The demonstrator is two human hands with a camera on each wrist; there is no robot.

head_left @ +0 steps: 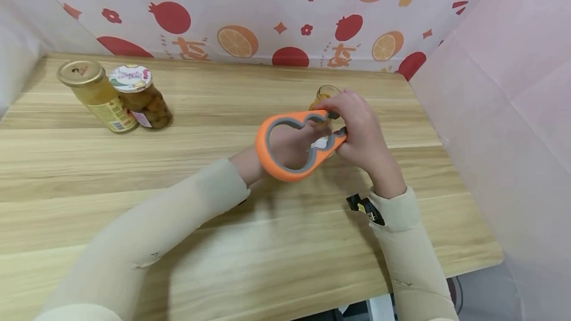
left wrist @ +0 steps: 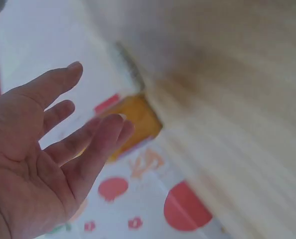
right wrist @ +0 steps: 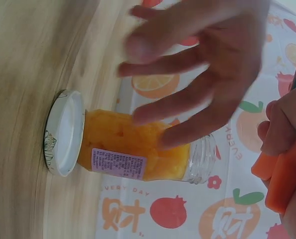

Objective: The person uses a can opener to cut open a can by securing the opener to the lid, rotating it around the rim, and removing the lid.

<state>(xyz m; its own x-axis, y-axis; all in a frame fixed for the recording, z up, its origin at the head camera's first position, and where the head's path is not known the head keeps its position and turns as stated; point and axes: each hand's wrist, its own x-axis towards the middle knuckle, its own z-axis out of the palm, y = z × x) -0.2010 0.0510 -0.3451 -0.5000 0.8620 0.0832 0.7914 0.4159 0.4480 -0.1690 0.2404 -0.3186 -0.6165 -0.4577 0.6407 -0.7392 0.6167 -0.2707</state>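
My right hand [head_left: 363, 128] grips the handle ends of an orange jar opener [head_left: 264, 148] with a grey inner edge, held above the table. Standing behind the hands is an uncapped glass jar of orange fruit pieces [right wrist: 130, 144], with a pale purple label. Its white patterned lid [right wrist: 68, 132] lies on the table beside the base, inside face up. Partly seen through the opener, my left hand [head_left: 290, 145] is near the jar and lid. The left wrist view shows that hand [left wrist: 43, 149] with fingers spread and nothing in them.
Two closed jars stand at the table's back left: one with a gold lid and yellow contents [head_left: 100, 95], another with a printed white lid and dark contents [head_left: 149, 103]. A fruit-patterned sheet [head_left: 267, 14] hangs behind the wooden table [head_left: 214, 118]; a pale sheet [head_left: 504, 103] borders the right.
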